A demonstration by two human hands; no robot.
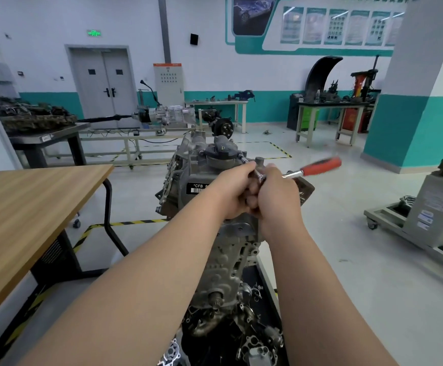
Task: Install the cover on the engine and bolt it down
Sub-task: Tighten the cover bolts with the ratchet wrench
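Note:
A grey engine (188, 170) stands upright on a stand in front of me, with a black "CFB" label on the cover (180, 196) at its top. My left hand (231, 191) is curled around the head of a ratchet wrench (318, 166) at the engine's upper right. My right hand (278, 194) wraps over the same spot, fingers curled against the left hand. The wrench's red handle sticks out to the right and is motion-blurred. The socket and the bolt under it are hidden by my fingers.
A wooden table (30, 207) stands at my left. Loose metal parts (252, 347) lie at the engine's base. A grey wheeled stand (426, 223) is at the right, workbenches (328, 109) and a gearbox rig (167, 114) farther back.

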